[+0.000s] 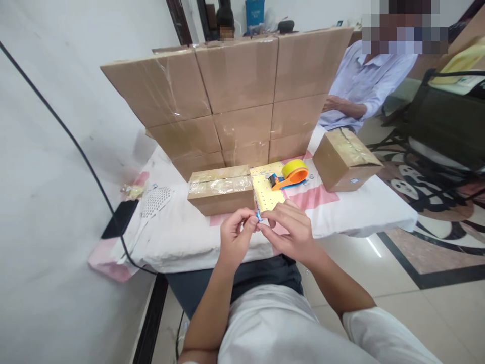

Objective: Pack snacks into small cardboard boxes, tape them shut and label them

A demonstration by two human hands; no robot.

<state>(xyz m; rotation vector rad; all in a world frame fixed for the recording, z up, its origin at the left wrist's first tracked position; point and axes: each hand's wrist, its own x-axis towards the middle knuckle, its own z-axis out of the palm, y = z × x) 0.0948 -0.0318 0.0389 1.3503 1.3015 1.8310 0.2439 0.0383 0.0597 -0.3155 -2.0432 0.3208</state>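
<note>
My left hand [238,230] and my right hand [290,228] meet over the table's near edge, fingertips pinched together. Between them is a small blue and white piece [259,216], too small to name; both hands grip it. Just beyond my left hand lies a taped cardboard box [223,199]. A yellow dotted sheet [267,194] lies past my fingers. On it and the cloth rests an orange tape dispenser [290,178] with a yellow roll.
Stacked cardboard boxes [242,81] form a wall at the back. Another box [344,162] stands at the right. A black phone [120,219] and a black cable [76,141] are at left. A person [367,86] sits beyond the table's right side.
</note>
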